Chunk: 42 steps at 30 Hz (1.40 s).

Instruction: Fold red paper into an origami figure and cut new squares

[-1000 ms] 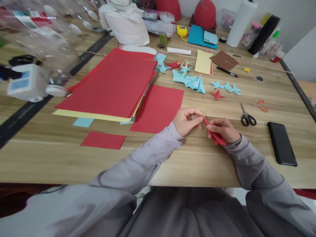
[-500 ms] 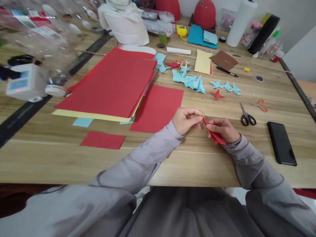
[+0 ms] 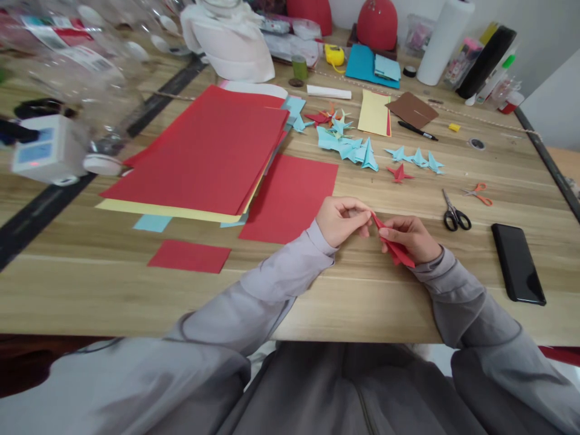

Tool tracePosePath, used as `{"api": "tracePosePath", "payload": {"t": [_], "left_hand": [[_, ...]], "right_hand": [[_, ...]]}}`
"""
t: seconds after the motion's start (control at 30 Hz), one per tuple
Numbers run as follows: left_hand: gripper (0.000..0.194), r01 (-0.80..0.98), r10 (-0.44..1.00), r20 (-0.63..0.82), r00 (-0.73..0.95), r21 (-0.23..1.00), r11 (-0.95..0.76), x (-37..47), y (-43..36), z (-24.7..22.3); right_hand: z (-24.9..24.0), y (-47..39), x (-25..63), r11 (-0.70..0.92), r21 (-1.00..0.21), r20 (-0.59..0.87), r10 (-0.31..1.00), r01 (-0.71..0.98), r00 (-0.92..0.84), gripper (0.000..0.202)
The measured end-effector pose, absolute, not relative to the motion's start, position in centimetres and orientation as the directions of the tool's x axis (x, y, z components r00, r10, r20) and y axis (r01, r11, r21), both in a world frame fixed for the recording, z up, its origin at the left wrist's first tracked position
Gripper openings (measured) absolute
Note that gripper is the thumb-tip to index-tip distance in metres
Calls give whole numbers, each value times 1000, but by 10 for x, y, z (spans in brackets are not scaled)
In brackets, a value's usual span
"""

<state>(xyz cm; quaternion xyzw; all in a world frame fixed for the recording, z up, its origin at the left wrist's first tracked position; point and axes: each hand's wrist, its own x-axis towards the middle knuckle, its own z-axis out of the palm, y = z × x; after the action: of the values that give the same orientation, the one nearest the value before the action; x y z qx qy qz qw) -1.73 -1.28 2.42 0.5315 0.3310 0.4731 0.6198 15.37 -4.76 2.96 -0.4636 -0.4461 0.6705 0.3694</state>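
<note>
A folded red paper crane (image 3: 397,249) is held above the table's front part, its narrow point directed up and left. My right hand (image 3: 410,237) is closed around its body, thumb on top. With thumb and forefinger, my left hand (image 3: 343,219) pinches the thin tip. Part of the folded paper is hidden behind the right fingers. Beyond the hands lie a finished red crane (image 3: 399,174) and a row of small light-blue cranes (image 3: 417,158). A red paper sheet (image 3: 290,199) lies flat just left of my left hand.
Black-handled scissors (image 3: 454,214), small orange scissors (image 3: 480,193) and a phone (image 3: 518,263) lie at the right. A stack of red sheets (image 3: 203,151) and a small red rectangle (image 3: 189,256) are at the left. Plastic bottles (image 3: 77,78) stand behind, beside a white device (image 3: 49,150).
Both hands keep nearly the same pose on the folded red paper. The view has shifted very slightly; nothing on the table has moved.
</note>
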Motion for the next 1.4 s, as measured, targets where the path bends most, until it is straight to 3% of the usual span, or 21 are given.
{"api": "tracePosePath", "payload": {"t": [0.37,1.23,1.4], "left_hand": [[22,-265,927,49,372,963,55,-18,-12,22],[20,-334,916,-105,386,910,245,-15,-14,26],[29,-306,936,-72,344,934,184,-14,-16,26]], "right_hand": [[31,-48,153,-315,-945,-273,908,-91,-316,30],[30,-49,152,-310,-947,-278,922,-81,-271,31],[29,-49,153,-301,-951,-274,925,-70,-264,31]]}}
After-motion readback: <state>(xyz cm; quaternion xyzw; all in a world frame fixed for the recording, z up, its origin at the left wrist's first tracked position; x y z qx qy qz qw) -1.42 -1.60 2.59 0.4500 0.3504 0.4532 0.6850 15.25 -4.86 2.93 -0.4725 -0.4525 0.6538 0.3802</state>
